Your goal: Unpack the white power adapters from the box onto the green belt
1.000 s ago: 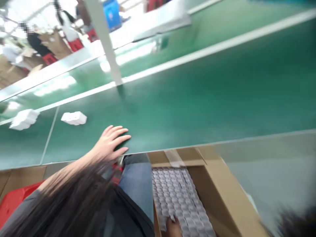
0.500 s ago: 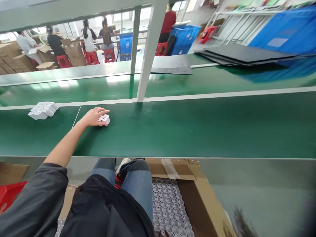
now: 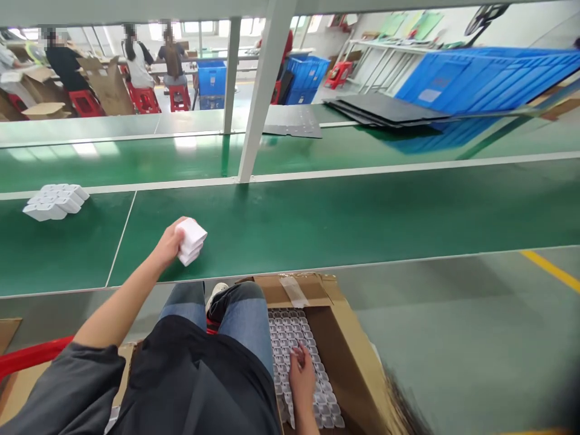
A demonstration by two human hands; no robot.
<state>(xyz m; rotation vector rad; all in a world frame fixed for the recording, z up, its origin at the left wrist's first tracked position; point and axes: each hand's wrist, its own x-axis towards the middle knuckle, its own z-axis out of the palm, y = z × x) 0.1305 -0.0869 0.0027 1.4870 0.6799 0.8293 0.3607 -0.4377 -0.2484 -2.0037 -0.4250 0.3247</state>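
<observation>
Left hand [image 3: 169, 244] pinches a short stack of white pieces [image 3: 192, 239] over the green worktop [image 3: 362, 211]. Right hand [image 3: 301, 373] half curled above rows of pale pieces [image 3: 286, 329] in the carton [image 3: 333, 338]; grip unclear. Rows look closely set; white cluster [image 3: 57, 202] left of left hand, untouched.

A single head-worn camera faces forward and down from above the lap [image 3: 247, 323]; left hand [image 3: 171, 243] and right hand [image 3: 302, 371] show near; the worktop [image 3: 362, 214] crosses mid-view; red stools [image 3: 179, 99] lie far beyond.
</observation>
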